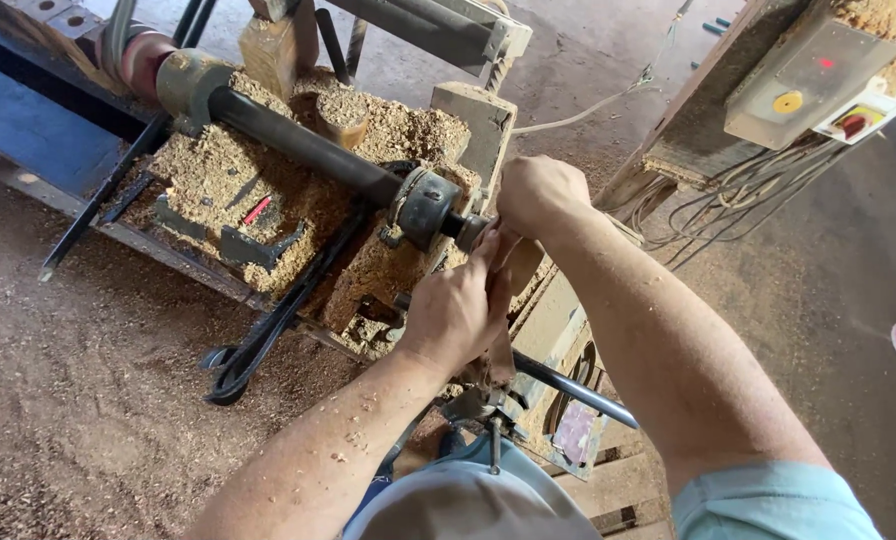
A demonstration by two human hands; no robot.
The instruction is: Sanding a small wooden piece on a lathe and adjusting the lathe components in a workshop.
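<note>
Both my hands meet at the near end of the dark shaft [308, 140], on the sawdust-covered machine. My left hand [455, 312] curls its fingers [488, 262] against the metal end fitting [431, 207]; my right hand [538, 192] is fisted beside it, forearm angled down.

— What is the person wearing?

— A light blue short-sleeved shirt of soft cloth [768, 500]. One sleeve ends above the elbow, so both arms are bare below it.

— Anything on the arms?

— Yes. Little bits of sawdust and small wood chips stick to the left forearm [338, 450], and a few to the right forearm [648, 340].

— And the hands?

— The left hand [455, 312] and the right hand [536, 192] are bare. No gloves, rings or watch show.
</note>
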